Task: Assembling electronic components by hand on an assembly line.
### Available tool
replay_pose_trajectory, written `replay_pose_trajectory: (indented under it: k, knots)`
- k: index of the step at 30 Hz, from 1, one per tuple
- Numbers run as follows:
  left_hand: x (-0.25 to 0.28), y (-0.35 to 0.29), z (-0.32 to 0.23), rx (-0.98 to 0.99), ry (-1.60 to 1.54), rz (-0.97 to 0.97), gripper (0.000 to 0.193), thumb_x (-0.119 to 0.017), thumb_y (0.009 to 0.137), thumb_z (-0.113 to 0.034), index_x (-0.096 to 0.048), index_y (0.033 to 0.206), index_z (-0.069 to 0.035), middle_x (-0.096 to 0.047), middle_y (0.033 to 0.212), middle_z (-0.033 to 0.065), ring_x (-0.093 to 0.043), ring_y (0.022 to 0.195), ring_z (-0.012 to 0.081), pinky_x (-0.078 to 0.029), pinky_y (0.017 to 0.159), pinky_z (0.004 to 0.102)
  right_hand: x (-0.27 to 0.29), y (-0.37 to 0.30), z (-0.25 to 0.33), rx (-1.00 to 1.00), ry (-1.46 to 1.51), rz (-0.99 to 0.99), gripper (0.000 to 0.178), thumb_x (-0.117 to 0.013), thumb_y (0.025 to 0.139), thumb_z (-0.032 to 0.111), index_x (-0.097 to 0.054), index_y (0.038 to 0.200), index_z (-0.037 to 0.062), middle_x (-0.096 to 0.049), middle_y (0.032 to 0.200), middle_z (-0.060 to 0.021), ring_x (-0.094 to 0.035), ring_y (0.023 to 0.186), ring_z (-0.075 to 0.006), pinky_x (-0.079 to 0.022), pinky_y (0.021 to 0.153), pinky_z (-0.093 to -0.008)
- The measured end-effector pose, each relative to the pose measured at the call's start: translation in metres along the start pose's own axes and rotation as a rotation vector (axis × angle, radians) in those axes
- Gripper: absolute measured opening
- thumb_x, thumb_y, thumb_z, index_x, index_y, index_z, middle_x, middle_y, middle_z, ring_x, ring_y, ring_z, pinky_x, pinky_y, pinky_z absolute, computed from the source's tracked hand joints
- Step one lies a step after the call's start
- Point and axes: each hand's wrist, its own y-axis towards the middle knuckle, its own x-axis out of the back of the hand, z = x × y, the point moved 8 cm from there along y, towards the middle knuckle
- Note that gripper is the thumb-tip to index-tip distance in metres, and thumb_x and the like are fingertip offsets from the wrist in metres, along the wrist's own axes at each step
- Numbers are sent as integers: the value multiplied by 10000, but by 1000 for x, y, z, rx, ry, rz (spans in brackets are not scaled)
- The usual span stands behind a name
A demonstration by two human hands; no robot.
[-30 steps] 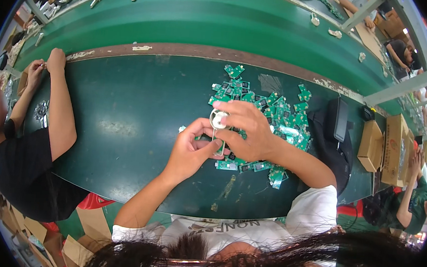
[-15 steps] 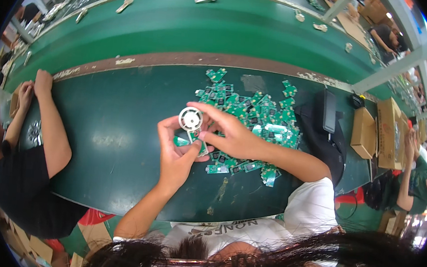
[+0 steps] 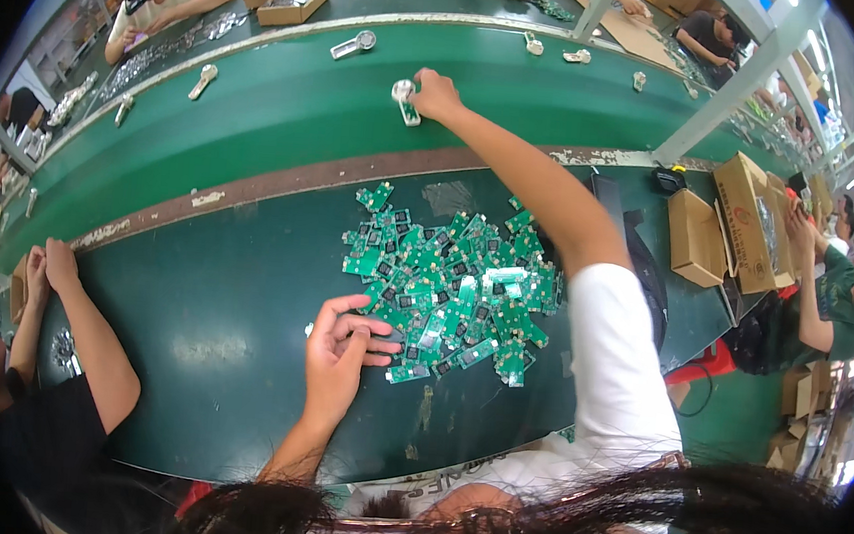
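Over the green conveyor belt (image 3: 291,86), my right hand (image 3: 438,97) reaches far out, fingers curled at the round head of a white handheld-fan housing (image 3: 408,113). Something green shows inside its handle. The housing's lower end points toward me. My left hand (image 3: 336,360) is above the dark green table, fingers loosely bent and apart, with nothing visible in them. Its fingertips are beside a heap of small green circuit boards (image 3: 445,294). A small white bit peeks out at that hand's left edge; I cannot make out what it is.
More fan housings (image 3: 353,44) lie spaced along the belt. A brown ledge (image 3: 176,202) divides belt and table. At right stand a metal post (image 3: 733,80) and cardboard boxes (image 3: 695,238). A co-worker's bare arm (image 3: 96,331) rests at the left; others sit across the belt.
My right hand has carried the fan housing from above the table to the belt. My left hand has let go of it and stays over the table. The view has shifted.
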Motion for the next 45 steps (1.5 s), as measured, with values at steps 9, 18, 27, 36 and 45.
replay_pose_trajectory:
  k: [9,18,27,36,45]
  knots:
    - [7,-1,-6,-136,104,33,249,-423,935,9,-470,1180,7,-640,954,126,-669,804,188,-531,653,258,78,-102,77,268,720,-282,464,-590,893,260,-419,1252,22,-559,1069,-143,-523,1015,-253,-429,871,-383]
    - [-75,-86,-162,-493,-256,578,661,-347,893,-594,-535,1199,-39,-184,1486,187,-203,1379,410,-282,1037,620,289,-337,180,612,1585,3,926,-422,915,599,122,1486,114,-613,1026,-210,-473,1131,-364,-257,1061,-536]
    - [-69,-145,-203,-479,-290,409,573,-474,970,-322,-209,1468,-221,-539,1103,14,-428,1255,283,-462,822,701,287,-384,189,782,1905,141,742,-555,934,285,48,1343,146,-668,974,-82,-506,1089,-257,-290,991,-505]
    - [-32,-200,-202,-1043,-432,263,245,-485,945,-289,-502,1179,-220,-411,1300,-149,-237,1350,104,-291,954,594,336,-434,153,1283,1760,-445,172,-586,902,189,-605,1068,142,-640,972,34,-505,1016,-129,-457,811,-317]
    - [-59,-172,-126,-1419,9,-33,231,-512,929,-220,-412,1113,-123,-537,751,97,-515,464,225,-389,392,344,299,-422,145,894,1310,-491,617,-548,917,217,-241,1452,212,-587,992,-37,-505,1053,-194,-203,1084,-500]
